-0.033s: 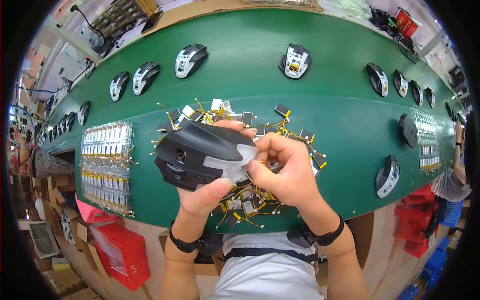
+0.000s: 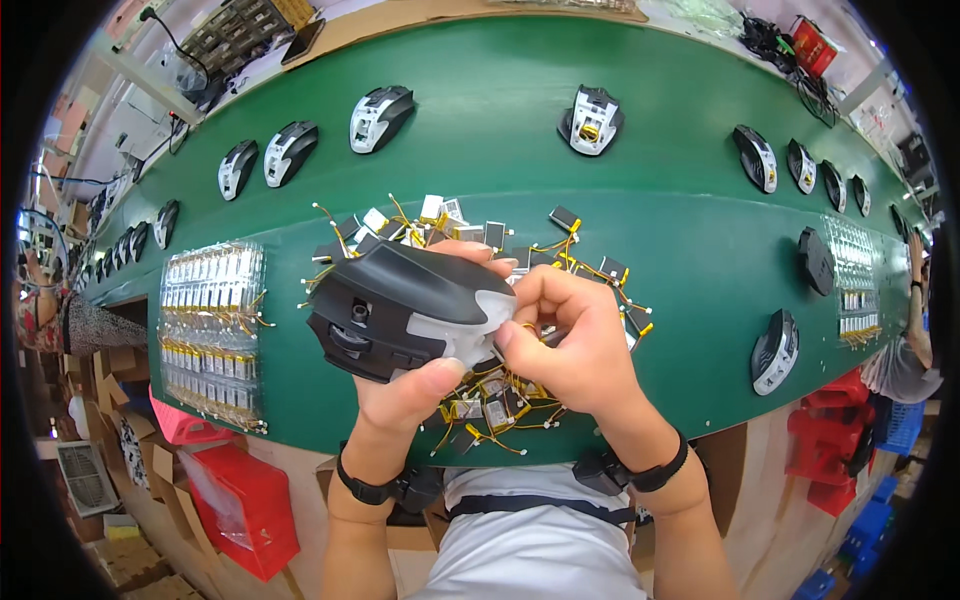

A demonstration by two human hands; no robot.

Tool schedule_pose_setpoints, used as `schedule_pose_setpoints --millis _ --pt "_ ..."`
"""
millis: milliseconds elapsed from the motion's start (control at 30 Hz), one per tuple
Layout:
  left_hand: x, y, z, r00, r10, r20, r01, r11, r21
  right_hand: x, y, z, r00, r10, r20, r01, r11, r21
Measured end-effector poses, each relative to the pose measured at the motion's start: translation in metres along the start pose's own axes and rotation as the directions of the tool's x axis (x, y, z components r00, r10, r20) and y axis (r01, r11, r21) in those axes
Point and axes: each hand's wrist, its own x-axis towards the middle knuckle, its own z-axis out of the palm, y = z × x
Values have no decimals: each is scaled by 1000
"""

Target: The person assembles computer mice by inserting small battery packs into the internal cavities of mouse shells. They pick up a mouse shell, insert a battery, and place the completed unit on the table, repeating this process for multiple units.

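At the middle of the frame, one computer mouse (image 2: 410, 285) lies just left of the right hand (image 2: 577, 345), its long axis roughly level. The left hand (image 2: 395, 400) grips it; the right's fingers curl at its pale end, pinching what, I can't tell. One lone mouse (image 2: 592, 122) sits upper centre; the heaped batteries (image 2: 495, 236) defy counting.

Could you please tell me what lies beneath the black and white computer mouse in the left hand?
Small rectangular silver and black battery packs on the green table show around the mouse; anything directly under it is hidden.
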Motion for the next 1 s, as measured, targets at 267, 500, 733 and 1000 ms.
schedule_pose_setpoints --millis 267,500,733,1000 --pt "-2 -4 0 999 35 -35 -31 994 103 4 9 6 995 96 -15 -93 986 135" --pt "-11 -3 -21 992 11 -128 -21 997 -72 -11 4 -12 975 0 220 -3 1000 13" --pt "-12 -18 -36 961 -178 -213 142 975 -173 -2 -20 -22 908 -382 -171 344 914 -215" --pt "0 -8 -6 886 -285 -365 191 943 -272 7 -19 -14 891 -433 -134 413 897 -156"
